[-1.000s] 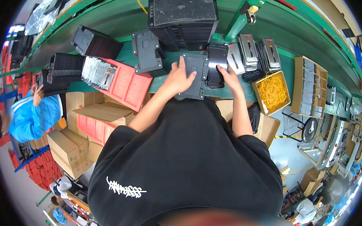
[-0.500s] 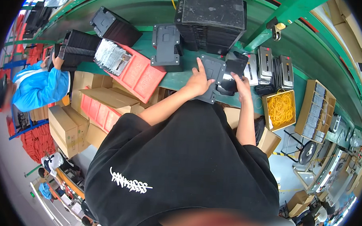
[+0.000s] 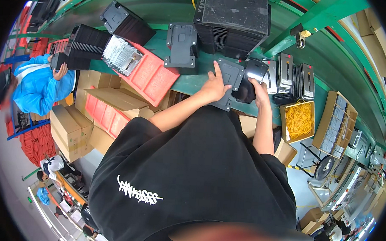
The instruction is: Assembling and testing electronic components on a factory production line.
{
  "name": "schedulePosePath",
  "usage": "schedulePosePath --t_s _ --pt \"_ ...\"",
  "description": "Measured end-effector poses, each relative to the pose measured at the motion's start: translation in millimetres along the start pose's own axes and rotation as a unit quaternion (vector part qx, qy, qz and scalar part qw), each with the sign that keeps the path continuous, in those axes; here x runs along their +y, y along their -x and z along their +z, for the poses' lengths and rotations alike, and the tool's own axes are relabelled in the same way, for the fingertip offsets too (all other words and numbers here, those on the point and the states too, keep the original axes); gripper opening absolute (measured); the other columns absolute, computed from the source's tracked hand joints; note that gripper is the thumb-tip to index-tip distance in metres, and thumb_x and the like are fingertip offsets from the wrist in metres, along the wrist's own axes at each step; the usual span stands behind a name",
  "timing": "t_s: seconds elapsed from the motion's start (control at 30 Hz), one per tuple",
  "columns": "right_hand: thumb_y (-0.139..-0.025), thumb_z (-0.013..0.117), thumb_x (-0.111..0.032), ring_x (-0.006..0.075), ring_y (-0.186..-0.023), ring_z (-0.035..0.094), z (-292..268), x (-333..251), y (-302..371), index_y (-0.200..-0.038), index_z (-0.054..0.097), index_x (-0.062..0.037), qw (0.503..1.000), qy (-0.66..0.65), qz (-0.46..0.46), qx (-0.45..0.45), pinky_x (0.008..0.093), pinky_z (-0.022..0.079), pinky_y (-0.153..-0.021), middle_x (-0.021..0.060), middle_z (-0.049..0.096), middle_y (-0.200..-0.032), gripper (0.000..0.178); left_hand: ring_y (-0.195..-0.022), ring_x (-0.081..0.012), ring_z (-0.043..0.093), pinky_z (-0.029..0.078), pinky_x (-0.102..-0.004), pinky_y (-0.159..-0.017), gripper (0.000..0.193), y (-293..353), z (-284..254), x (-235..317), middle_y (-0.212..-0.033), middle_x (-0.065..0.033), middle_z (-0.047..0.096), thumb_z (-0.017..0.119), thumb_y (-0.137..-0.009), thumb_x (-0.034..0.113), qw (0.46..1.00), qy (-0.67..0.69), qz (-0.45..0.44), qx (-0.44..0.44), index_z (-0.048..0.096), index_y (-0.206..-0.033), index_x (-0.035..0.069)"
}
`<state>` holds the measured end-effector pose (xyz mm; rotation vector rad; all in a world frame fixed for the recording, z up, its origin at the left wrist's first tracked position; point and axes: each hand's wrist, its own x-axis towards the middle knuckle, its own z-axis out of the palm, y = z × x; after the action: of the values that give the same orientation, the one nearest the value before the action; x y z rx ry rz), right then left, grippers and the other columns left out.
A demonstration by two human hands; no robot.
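Bright, fairly even light washes over the green desk (image 3: pixel 192 84), a white glare gleams off the glossy dark panel (image 3: pixel 256 70), the fisheye curves everything toward a black rim, and a soft reddish blur smears the bottom edge.

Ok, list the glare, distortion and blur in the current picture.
Head view: bright glare on the glossy panel by the right hand; head view: fisheye distortion bends the bench toward the sides, with black corners; head view: a blurred patch at the bottom, by the collar of the shirt.
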<state>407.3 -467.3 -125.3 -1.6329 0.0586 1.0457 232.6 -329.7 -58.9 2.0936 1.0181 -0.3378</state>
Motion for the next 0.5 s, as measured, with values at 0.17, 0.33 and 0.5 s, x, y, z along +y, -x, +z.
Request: schedulePosePath --t_s 0.17,0.33,0.5 --pt "-0.080 0.079 -0.032 0.0235 -0.104 0.063 -4.1 0.5 -5.2 -0.127 0.049 0.0116 1.000 -0.004 0.010 0.017 0.0357 0.051 -0.091 0.0181 0.064 -0.115 0.071 -0.108 -0.0506 0.061 0.052 -0.0465 -0.096 0.117 0.3 -1.5 5.3 -0.141 -0.0419 0.032 0.069 -0.093 0.035 1.000 -0.008 -0.020 -0.010 -0.025 -0.151 -0.003" --pt "-0.080 0.079 -0.033 0.0231 -0.101 0.064 -1.6 -5.1 -0.4 -0.124 0.052 0.0103 0.999 -0.040 0.028 -0.019 0.0355 0.052 -0.088 0.0165 0.064 -0.113 0.067 -0.108 -0.0546 0.059 0.051 -0.0482 -0.097 0.117 1.0 -2.4 3.5 -0.134 -0.0445 0.036 0.068 -0.093 0.037 1.000 -0.003 -0.017 -0.010 -0.023 -0.150 -0.006" --pt "-0.081 0.077 -0.031 0.0227 -0.099 0.063 3.7 15.6 -9.2 -0.125 0.053 0.0087 0.999 -0.005 -0.030 0.043 0.0335 0.052 -0.086 0.0142 0.064 -0.111 0.064 -0.110 -0.0545 0.058 0.050 -0.0480 -0.098 0.116 2.1 -3.3 6.6 -0.135 -0.0442 0.036 0.069 -0.093 0.037 1.000 0.003 -0.012 -0.009 -0.023 -0.151 -0.006"
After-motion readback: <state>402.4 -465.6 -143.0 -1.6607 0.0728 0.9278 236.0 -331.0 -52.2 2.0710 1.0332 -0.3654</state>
